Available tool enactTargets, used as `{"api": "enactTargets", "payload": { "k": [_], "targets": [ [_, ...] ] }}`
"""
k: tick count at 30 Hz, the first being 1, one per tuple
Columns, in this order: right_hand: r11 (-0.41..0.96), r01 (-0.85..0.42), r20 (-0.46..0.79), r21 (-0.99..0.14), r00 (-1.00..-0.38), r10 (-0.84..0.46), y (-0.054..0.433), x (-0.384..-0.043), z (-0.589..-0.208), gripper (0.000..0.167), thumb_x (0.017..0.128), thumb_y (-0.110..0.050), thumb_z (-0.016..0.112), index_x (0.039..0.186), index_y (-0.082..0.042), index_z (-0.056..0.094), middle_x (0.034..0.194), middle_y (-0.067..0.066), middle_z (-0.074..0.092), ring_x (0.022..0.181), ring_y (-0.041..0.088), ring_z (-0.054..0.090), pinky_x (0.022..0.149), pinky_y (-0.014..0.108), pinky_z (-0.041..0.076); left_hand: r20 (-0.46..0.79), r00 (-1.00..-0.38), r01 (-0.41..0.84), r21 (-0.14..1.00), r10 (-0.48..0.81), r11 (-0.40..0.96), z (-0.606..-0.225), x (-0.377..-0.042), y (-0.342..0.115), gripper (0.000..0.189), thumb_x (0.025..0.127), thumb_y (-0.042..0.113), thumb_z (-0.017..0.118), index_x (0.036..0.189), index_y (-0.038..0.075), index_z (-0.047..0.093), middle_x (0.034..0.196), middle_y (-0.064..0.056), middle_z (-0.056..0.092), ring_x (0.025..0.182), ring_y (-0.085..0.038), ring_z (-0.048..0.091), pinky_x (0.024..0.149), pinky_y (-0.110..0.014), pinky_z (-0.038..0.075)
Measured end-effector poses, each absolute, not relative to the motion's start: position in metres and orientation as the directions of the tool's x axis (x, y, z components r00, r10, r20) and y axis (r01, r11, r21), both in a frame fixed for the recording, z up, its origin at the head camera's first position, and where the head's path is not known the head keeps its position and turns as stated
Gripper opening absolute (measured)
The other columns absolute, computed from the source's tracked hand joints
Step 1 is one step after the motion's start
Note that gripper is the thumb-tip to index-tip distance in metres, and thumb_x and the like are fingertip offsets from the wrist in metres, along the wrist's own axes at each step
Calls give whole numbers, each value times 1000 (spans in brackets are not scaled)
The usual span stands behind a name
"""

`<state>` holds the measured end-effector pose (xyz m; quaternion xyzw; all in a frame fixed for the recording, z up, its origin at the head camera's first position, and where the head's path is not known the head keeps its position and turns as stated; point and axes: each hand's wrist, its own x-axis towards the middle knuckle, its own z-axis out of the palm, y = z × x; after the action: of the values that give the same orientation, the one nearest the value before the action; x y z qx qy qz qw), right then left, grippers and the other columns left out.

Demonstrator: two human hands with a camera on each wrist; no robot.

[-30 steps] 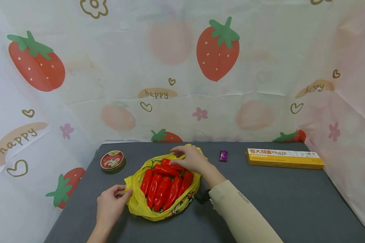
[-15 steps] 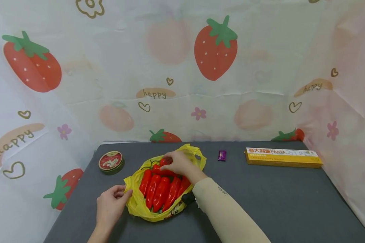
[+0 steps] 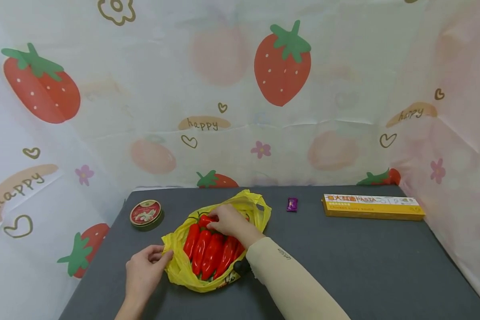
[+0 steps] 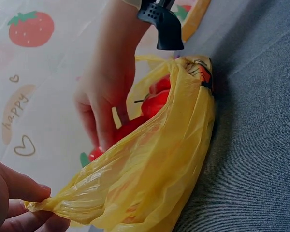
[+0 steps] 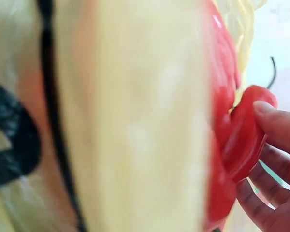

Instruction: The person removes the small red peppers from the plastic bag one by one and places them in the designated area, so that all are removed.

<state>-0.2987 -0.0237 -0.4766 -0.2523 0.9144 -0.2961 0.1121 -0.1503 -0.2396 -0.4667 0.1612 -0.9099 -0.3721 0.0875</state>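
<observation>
A yellow plastic bag point(image 3: 176, 269) lies on the table with its mouth spread, holding several glossy red chili peppers point(image 3: 213, 255) with dark stems. My left hand point(image 3: 145, 269) pinches the bag's left rim between thumb and fingers; the left wrist view shows the film point(image 4: 150, 164) drawn taut from that pinch. My right hand point(image 3: 232, 222) reaches over the far side of the bag and pinches one red chili pepper point(image 5: 251, 130) at the back of the pile, thumb on one side and fingers on the other. My forearm and sleeve hide the bag's right part.
A round red-and-green tin point(image 3: 146, 213) stands at the back left of the grey table point(image 3: 364, 266). A small purple-wrapped sweet point(image 3: 292, 205) lies behind and right of the bag. A long yellow pasta box point(image 3: 374, 208) lies at the back right. A strawberry-print cloth hangs behind.
My right hand has moved left and down from the bag's far rim onto a pepper at the back of the pile. My left hand has kept its pinch on the bag.
</observation>
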Motion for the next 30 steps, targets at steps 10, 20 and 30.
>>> {"api": "enactTargets", "payload": {
  "k": [10,20,30],
  "targets": [
    [583,-464,148,-667,-850,-506,-27,-299,-447,39,95,-31,72,128,-10,70,118,4,72,104,17,67,88,28,54,48,-929,-226,712,-368,665,-468,-151,-240,31,90,32,76,101,3,76,79,-5,75,65,-12,63,56,-24,49],
    [578,-459,164,-675,-857,-489,-5,-288,-419,38,95,-32,72,127,-12,71,115,2,74,102,17,68,88,30,55,31,-925,-240,726,-378,645,-467,-150,-244,32,90,33,77,101,3,76,80,-5,76,66,-11,65,57,-22,50],
    [561,-376,135,-737,-896,-423,28,-268,-412,40,96,-32,70,130,-11,69,116,4,74,107,21,67,88,33,56,26,-926,-246,718,-378,651,-465,-149,-243,33,91,33,76,102,2,75,80,-5,75,67,-13,63,58,-23,49]
  ]
}}
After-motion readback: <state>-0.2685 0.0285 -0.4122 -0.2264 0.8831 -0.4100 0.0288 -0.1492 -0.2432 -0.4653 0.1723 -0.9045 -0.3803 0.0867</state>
